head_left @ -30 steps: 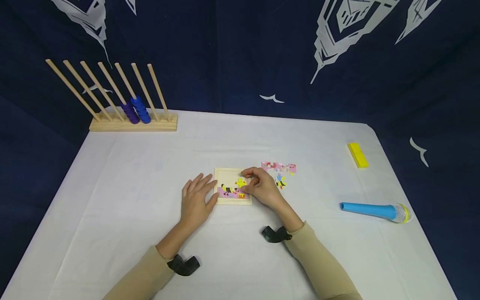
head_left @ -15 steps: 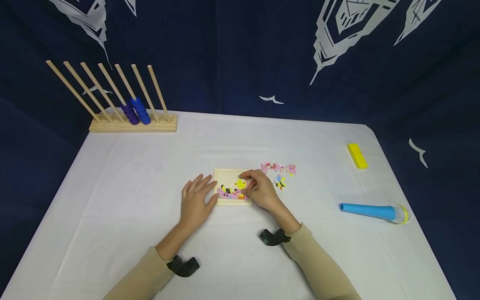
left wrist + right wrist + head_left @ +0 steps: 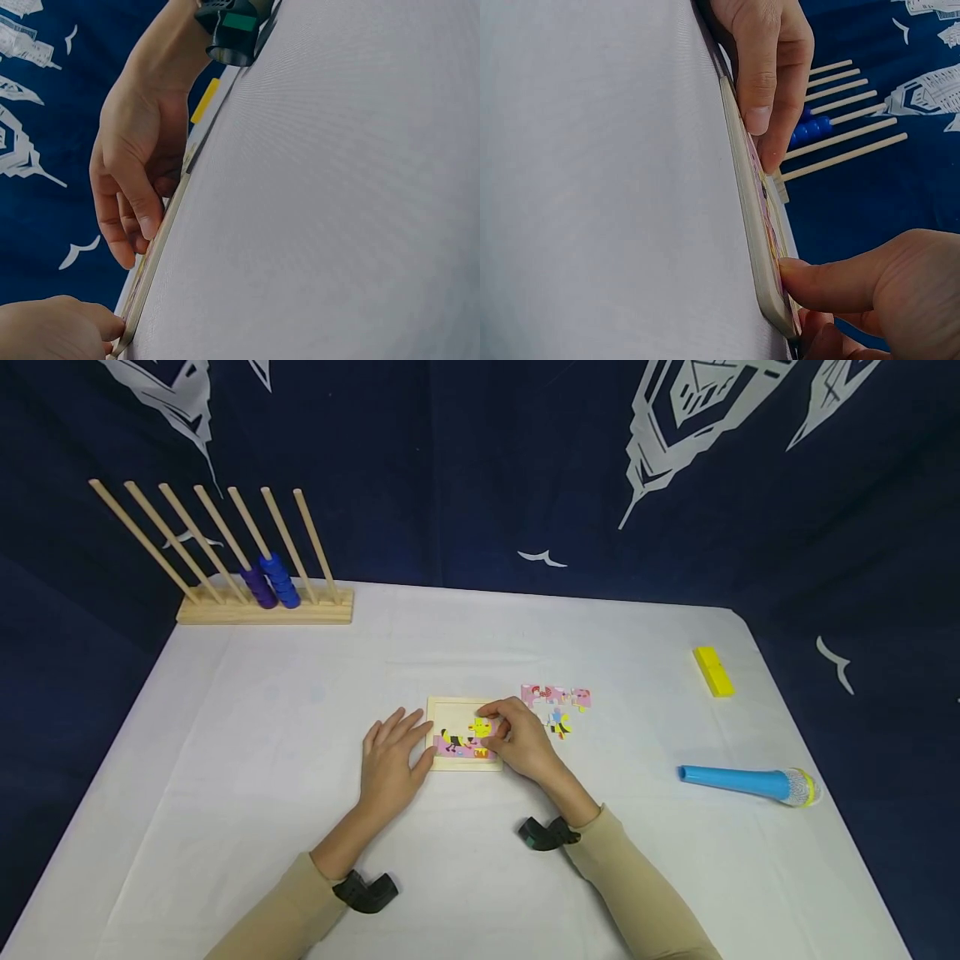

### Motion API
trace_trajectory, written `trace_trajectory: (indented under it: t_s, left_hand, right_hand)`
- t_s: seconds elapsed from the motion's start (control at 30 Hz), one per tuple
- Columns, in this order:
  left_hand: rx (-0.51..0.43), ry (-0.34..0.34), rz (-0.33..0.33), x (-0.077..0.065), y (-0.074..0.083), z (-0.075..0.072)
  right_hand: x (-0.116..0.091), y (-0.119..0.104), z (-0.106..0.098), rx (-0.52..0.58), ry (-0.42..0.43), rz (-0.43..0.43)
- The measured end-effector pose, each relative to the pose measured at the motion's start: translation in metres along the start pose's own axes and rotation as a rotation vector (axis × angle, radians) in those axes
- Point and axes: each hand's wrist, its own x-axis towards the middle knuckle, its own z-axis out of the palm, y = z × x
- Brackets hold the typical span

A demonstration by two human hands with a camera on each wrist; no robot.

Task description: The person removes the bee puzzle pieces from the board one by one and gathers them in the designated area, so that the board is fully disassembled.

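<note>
A small wooden jigsaw tray (image 3: 465, 767) lies mid-table, its lower part filled with pink pieces showing a yellow-and-black bee picture. My left hand (image 3: 392, 768) rests at the tray's left edge, fingers spread and thumb at the lower corner. Over the right side, my right hand (image 3: 525, 739) has thumb and index finger curled about a puzzle piece with a yellow figure (image 3: 481, 727). In the right wrist view, the right thumb (image 3: 825, 285) presses on the picture surface. The left wrist view shows the tray edge-on (image 3: 154, 259) between both hands.
Loose pink puzzle pieces (image 3: 555, 695) and a bee piece (image 3: 559, 723) lie right of the tray. A wooden peg rack (image 3: 262, 610) with purple and blue beads stands back left. At right are a yellow block (image 3: 714, 672) and a blue toy microphone (image 3: 738, 780).
My right hand has shifted very slightly left and down over the tray, its fingers staying at the yellow piece. The left hand keeps its place.
</note>
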Motion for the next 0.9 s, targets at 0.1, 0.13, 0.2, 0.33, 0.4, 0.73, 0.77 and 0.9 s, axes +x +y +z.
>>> trace_trajectory:
  t_s: [0.1,0.13,0.2,0.33,0.4,0.73,0.77,0.9]
  left_hand:
    - [0.001,-0.005,-0.005,-0.0004,0.0002,-0.0003]
    - [0.001,-0.005,-0.006,-0.0005,0.0001,-0.0003]
    - [-0.001,-0.009,-0.009,-0.0006,0.0000,-0.0004]
    - [-0.004,-0.017,-0.014,0.0000,-0.0005,-0.0004]
    - [-0.006,-0.021,-0.017,0.0003,-0.0009,-0.0002]
    - [-0.008,-0.015,-0.015,-0.0002,-0.0011,0.0008]
    - [-0.010,-0.013,-0.012,-0.0003,-0.0011,0.0008]
    - [-0.011,-0.009,-0.006,-0.0002,-0.0006,0.0005]
  right_hand:
    - [0.0000,-0.0008,-0.0001,-0.009,-0.006,0.004]
    - [0.0000,-0.0010,-0.0002,-0.010,-0.009,0.006]
    - [-0.0001,-0.0014,-0.0005,-0.016,-0.015,0.009]
    - [-0.0001,-0.0016,-0.0011,-0.025,-0.028,0.017]
    - [0.0000,-0.0016,-0.0013,-0.026,-0.034,0.022]
    - [0.0005,-0.0001,-0.0014,-0.003,-0.063,0.041]
    - [0.0006,-0.0002,-0.0016,-0.002,-0.063,0.039]
    - [0.0012,-0.0004,-0.0025,-0.002,-0.064,0.036]
